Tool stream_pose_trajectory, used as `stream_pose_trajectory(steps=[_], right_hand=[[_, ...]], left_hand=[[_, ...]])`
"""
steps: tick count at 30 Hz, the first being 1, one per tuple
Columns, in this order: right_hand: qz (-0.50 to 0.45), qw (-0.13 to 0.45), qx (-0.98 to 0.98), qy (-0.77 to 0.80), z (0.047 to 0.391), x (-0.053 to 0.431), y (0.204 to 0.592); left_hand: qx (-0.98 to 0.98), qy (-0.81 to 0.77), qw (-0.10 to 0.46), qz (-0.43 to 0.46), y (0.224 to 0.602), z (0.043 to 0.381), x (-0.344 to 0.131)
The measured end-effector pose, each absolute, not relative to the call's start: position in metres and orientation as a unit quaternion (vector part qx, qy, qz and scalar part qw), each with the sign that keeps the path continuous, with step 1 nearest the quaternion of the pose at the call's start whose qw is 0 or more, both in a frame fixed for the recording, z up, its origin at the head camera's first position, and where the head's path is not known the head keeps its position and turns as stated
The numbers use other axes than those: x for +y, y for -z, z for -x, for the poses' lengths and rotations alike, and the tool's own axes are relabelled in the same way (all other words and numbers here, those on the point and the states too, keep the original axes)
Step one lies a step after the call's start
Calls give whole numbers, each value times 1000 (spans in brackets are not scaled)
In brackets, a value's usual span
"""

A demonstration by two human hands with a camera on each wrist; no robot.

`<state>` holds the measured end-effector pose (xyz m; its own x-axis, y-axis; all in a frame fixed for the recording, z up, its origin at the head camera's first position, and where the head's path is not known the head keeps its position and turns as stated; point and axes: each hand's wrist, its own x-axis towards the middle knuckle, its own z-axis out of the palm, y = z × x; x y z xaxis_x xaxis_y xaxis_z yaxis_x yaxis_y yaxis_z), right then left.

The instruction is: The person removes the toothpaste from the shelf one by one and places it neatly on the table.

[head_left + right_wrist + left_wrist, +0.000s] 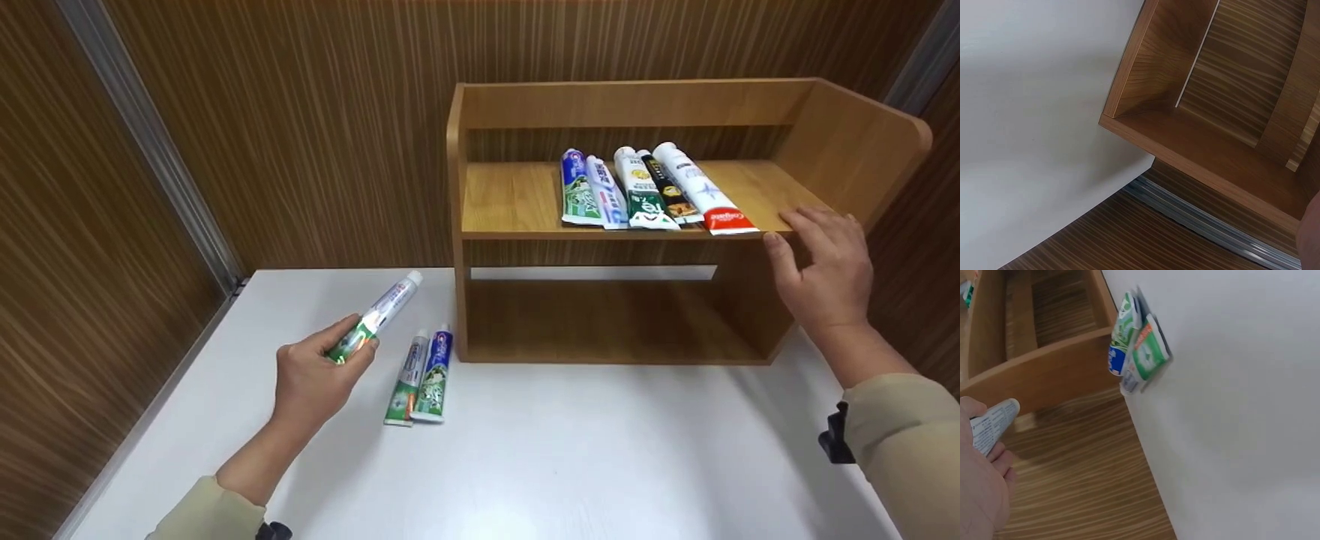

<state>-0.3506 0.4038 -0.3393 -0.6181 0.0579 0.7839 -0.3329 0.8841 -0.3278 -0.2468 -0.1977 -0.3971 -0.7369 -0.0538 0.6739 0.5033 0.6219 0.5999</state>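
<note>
Left hand pinches a silver-and-green plastic tube; held low, it could slip. Right hand, thumb apart, touches the brown wooden shelf.

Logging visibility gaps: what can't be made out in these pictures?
Head: lower end of the held tube, hidden by the left hand.
Left wrist: the held tube's print, too small to read.
Right wrist: most of the right hand, cut off by the right edge.
</note>
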Motion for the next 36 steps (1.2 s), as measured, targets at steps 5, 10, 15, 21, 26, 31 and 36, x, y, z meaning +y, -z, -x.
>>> stream_pose_trajectory(steps=[5,10,15,21,26,31,36], right_hand=[[-84,436,-867,-226,351,404,339],[-76,427,-872,-226,349,405,339],[-72,420,-875,-228,349,405,338],[-74,420,-875,-230,350,404,338],[-75,421,-874,-232,351,403,338],[-81,429,-870,-229,352,403,338],[-83,438,-867,-223,351,404,339]], left_hand=[[-839,417,329,122,408,251,-204],[-845,413,323,110,419,255,-207],[-850,413,311,96,429,259,-209],[-856,416,297,79,439,261,-211],[-859,416,290,72,447,265,-213],[-863,412,287,63,454,265,-214],[-867,406,284,61,460,266,-214]])
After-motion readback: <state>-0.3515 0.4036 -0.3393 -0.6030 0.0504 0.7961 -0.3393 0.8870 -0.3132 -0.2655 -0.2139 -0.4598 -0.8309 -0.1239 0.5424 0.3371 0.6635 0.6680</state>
